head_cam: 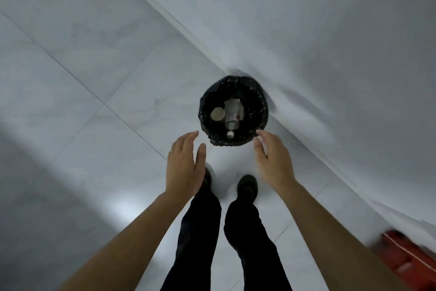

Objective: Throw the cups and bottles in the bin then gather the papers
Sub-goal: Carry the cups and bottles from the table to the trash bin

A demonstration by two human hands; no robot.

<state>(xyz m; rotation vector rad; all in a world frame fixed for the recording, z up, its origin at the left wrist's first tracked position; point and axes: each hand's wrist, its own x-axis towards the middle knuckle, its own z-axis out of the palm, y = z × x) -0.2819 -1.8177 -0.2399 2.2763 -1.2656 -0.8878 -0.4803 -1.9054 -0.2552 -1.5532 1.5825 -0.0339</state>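
A round bin lined with a black bag (260,104) stands on the floor against the wall. Inside it lie a pale paper cup (217,114) on its side and a clear plastic bottle (231,118) with a white cap, plus some white scrap behind them. My left hand (185,165) hovers just below and left of the bin, fingers apart, holding nothing. Near the bin's lower right rim, my right hand (273,159) is also open and empty. No papers are in view.
The floor is pale grey tile (94,78). A white wall with a skirting board (330,43) runs diagonally behind the bin. My legs in dark trousers and dark shoes (246,185) stand before the bin. A red object (410,255) sits at the lower right.
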